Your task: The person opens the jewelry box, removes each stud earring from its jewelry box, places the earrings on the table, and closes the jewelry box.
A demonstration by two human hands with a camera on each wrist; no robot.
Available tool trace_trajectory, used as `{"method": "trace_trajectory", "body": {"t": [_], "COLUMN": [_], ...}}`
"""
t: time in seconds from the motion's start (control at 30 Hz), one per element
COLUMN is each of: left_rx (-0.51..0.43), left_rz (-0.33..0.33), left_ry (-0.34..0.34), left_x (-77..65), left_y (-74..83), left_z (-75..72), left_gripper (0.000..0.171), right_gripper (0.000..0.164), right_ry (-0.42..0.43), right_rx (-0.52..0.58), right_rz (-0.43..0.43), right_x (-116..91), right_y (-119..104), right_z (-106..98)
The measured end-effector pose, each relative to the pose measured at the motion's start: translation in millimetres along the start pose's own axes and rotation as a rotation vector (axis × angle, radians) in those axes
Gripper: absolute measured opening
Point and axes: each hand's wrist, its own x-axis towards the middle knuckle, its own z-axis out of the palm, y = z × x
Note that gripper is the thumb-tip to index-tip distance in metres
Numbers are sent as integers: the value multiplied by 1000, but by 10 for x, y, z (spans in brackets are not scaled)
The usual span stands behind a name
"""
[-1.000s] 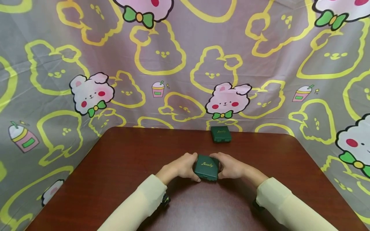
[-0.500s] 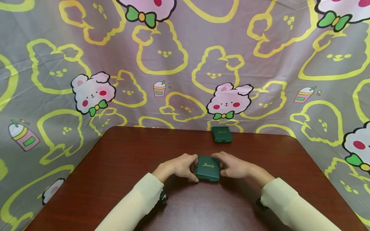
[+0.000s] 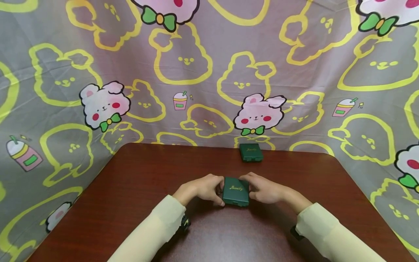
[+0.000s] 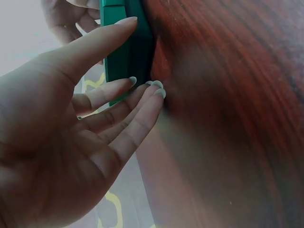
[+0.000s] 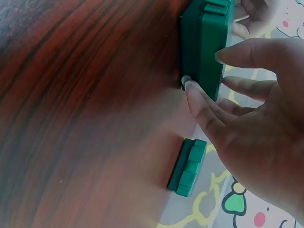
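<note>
Nearer green box [image 3: 235, 195] between hands [image 3: 207, 187], gold lettering [image 3: 236, 188] in head view only

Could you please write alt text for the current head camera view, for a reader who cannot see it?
A person's left hand and right hand flank a closed green box with gold lettering, resting on a brown table. A second green box sits near the table's far edge, before a grey cloth printed with cartoon animals.

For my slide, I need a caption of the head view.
Left hand and right hand flank a green box on a brown table; a second green box sits farther back.
</note>
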Motion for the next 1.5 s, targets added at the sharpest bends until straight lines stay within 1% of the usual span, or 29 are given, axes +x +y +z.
{"method": "trace_trajectory", "body": {"t": [0.13,0.23,0.4,0.47,0.63,0.77,0.93,1.1,1.3,1.5], "left_rx": [-3,-6,5,12,31,35,45,44,25,-29], "left_rz": [-9,-11,-16,-21,-23,-23,-31,-32,-32,-38], "left_ry": [-6,-13,-15,-16,-17,-17,-21,-21,-20,-37], "left_x": [9,13,21,26,42,59,66,80,86,76], "left_y": [-1,1,10,15,21,11,21,21,2,-25], "left_z": [3,2,-8,-14,-23,-15,-12,-16,-28,-46], "left_gripper": [42,41,41,41,40,40,40,40,39,37], "right_gripper": [54,50,45,49,78,90,92,90,90,91], "right_ry": [8,32,59,51,13,10,33,51,54,50], "right_rx": [-38,-81,-138,-146,-147,-153,-154,-181,-191,-192], "right_rz": [8,5,-33,-32,9,28,46,56,70,73], "right_x": [-4,-5,7,17,54,90,119,135,153,160], "right_y": [-6,-29,-96,-120,-154,-149,-144,-141,-126,-114], "right_z": [-10,-23,-26,-15,27,64,109,128,125,115]}}
